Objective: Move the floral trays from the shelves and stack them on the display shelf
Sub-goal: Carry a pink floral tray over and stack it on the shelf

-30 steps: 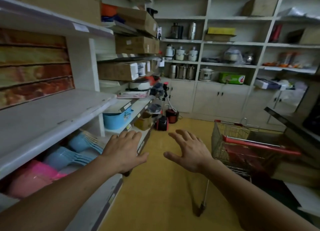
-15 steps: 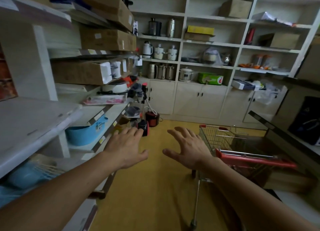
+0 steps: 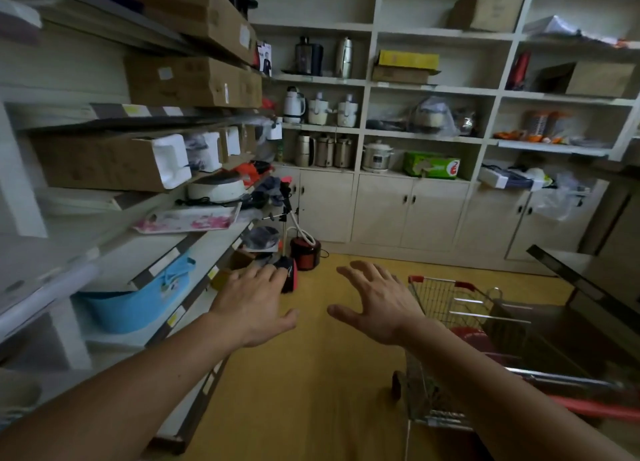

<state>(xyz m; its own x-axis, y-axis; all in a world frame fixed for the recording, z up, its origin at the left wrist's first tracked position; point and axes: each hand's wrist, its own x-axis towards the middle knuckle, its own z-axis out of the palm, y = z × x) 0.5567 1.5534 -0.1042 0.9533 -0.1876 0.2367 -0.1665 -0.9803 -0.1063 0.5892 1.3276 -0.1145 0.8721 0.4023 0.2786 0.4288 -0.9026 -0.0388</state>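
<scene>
A white tray with pink flowers (image 3: 188,220) lies flat on the left shelf (image 3: 114,253), in front of a round white cooker (image 3: 216,189). My left hand (image 3: 254,303) reaches forward with its fingers spread and empty, below and to the right of the tray, well short of it. My right hand (image 3: 375,305) hovers beside it over the yellow floor, also spread and empty. Both forearms stretch out from the bottom edge of the view.
A shopping cart (image 3: 460,322) with red trim stands at the right, close to my right arm. A blue tub (image 3: 138,301) sits under the tray's shelf. Cardboard boxes (image 3: 114,163) fill the upper left shelves. Red appliances (image 3: 304,253) stand on the floor ahead. Back shelving holds kettles and pots.
The view has moved forward along the left shelving; the floral tray is now nearer and larger. Both hands stay spread and empty, carried forward with the view.
</scene>
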